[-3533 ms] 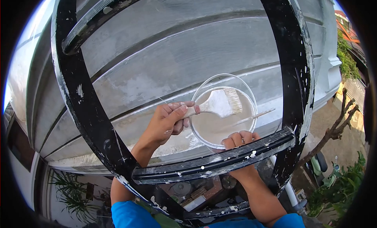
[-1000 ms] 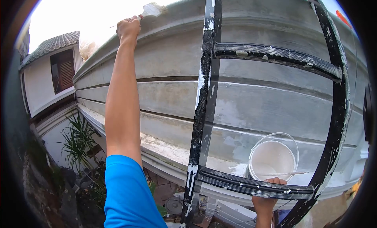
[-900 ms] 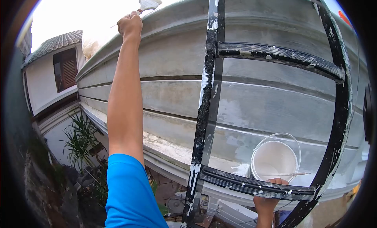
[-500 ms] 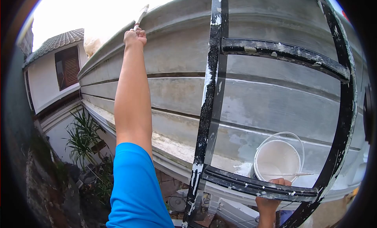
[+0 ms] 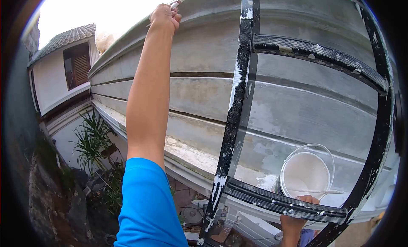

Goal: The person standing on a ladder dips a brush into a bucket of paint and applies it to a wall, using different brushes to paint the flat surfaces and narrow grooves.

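My left hand is raised at the end of an outstretched arm, fingers closed around a paintbrush. The brush lies against the top edge of the grey wall, its tip hard to make out against the bright sky. Lower right, behind a ladder rung, my right hand has its fingers curled at the near rim of a white paint bucket; the rung hides part of the grip. Pale paint fills part of the bucket, and a thin stick lies across its near side.
A black, paint-spattered ladder stands before the wall. Its lower rung crosses in front of the bucket. A ledge runs along the wall's foot. Far below are plants and a fan-like round object; a house stands left.
My left hand has moved right and up with the brush, which has tipped from nearly upright to slanting along the wall's top edge. The ladder and bucket sit slightly farther right in view.
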Demonstrator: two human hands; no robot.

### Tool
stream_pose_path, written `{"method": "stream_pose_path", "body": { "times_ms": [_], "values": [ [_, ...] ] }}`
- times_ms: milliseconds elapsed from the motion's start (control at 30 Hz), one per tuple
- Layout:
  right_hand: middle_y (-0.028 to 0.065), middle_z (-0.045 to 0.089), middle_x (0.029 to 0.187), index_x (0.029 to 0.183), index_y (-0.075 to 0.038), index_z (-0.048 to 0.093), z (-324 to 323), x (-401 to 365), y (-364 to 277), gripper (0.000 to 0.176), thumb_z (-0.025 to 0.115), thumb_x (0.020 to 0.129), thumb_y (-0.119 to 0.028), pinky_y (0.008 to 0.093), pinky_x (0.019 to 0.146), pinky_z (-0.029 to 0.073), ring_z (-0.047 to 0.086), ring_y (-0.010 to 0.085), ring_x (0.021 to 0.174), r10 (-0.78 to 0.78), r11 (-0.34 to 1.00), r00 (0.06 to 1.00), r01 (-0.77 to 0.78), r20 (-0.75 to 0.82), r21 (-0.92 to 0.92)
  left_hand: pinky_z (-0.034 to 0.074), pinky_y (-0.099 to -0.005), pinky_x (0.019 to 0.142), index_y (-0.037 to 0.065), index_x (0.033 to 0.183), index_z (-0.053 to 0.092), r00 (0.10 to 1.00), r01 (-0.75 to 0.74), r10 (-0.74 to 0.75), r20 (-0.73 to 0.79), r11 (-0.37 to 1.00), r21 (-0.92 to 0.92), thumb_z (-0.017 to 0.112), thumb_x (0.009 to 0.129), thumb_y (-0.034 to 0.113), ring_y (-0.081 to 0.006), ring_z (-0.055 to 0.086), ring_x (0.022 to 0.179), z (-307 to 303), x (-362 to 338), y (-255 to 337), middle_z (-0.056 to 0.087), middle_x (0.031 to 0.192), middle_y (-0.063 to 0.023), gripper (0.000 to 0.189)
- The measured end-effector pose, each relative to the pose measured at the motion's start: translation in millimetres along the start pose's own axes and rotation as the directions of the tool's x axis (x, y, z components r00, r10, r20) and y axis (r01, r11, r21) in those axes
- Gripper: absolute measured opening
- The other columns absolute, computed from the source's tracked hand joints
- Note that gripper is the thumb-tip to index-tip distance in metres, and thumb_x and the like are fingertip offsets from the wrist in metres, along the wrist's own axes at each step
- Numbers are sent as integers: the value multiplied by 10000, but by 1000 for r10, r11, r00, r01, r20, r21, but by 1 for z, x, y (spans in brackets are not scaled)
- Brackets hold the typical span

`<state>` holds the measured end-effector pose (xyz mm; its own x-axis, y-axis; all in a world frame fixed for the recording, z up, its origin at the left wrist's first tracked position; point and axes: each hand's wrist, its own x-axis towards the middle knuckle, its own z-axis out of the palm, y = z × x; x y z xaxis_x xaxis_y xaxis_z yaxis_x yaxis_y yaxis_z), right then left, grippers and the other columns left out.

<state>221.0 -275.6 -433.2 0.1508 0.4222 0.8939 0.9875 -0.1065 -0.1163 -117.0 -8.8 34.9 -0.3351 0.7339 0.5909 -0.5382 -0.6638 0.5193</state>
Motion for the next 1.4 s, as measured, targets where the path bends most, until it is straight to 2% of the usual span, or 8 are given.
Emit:
{"method": "stream_pose_path", "body": {
  "times_ms": [233,500,533,600,700,933,1167,1400],
  "values": [
    [145,440,812,772,-25,454,-3,5,-1,286,672,763,-210,496,781,364,443,351,876,-45,999,999,44,-20,-23,207,-224,375,-145,1017,576,934,-31,27,-357,999,-7,359,992,29,-62,254,402,-44,62,33,416,587,-19,280],
    [141,441,810,776,-25,458,-4,4,0,271,664,770,-201,492,781,364,443,347,875,-35,999,999,35,-10,5,274,-257,357,-63,884,558,998,-53,57,-32,992,111,453,951,0,-107,367,397,19,24,15,547,619,-112,140],
    [141,442,816,781,-25,458,-3,5,1,266,663,768,-194,494,788,364,443,349,884,-32,999,999,32,-10,5,268,-237,375,-68,1047,531,992,21,-33,119,995,100,403,977,11,-87,338,430,28,-2,20,518,655,-92,166],
    [141,444,828,791,-26,459,-2,2,2,257,663,764,-180,498,801,365,444,353,900,-24,1000,1000,24,1,4,273,-230,387,-61,1095,516,980,38,-56,189,995,96,387,983,13,-82,335,452,36,-20,15,505,668,-81,186],
    [142,450,853,807,-28,460,-1,-1,2,250,665,751,-160,503,820,364,444,360,924,-3,1000,1000,3,5,23,295,-255,385,-26,845,537,994,-89,92,-61,994,61,452,947,-1,-110,403,456,30,-20,6,534,620,-89,135],
    [136,459,872,826,-33,475,-6,3,-3,237,666,707,-108,499,826,364,443,351,928,24,999,999,-26,41,45,291,-250,402,-16,961,685,947,-115,133,-291,990,78,426,984,60,-106,392,445,-30,40,3,503,599,-40,271],
    [133,454,889,820,-41,476,-5,-1,-2,219,660,724,-112,505,869,364,437,356,971,52,997,997,-55,56,61,339,-271,405,-72,1015,623,978,-166,151,145,981,98,578,996,172,-107,459,492,55,-72,-40,574,680,-67,249],
    [132,451,868,813,-45,476,-2,0,0,235,675,752,-154,501,837,368,444,352,940,32,998,999,-33,18,54,334,-257,395,-21,955,597,980,-198,198,21,955,222,570,969,93,-105,456,489,3,-1,-20,567,670,-76,118]
  ]
}}
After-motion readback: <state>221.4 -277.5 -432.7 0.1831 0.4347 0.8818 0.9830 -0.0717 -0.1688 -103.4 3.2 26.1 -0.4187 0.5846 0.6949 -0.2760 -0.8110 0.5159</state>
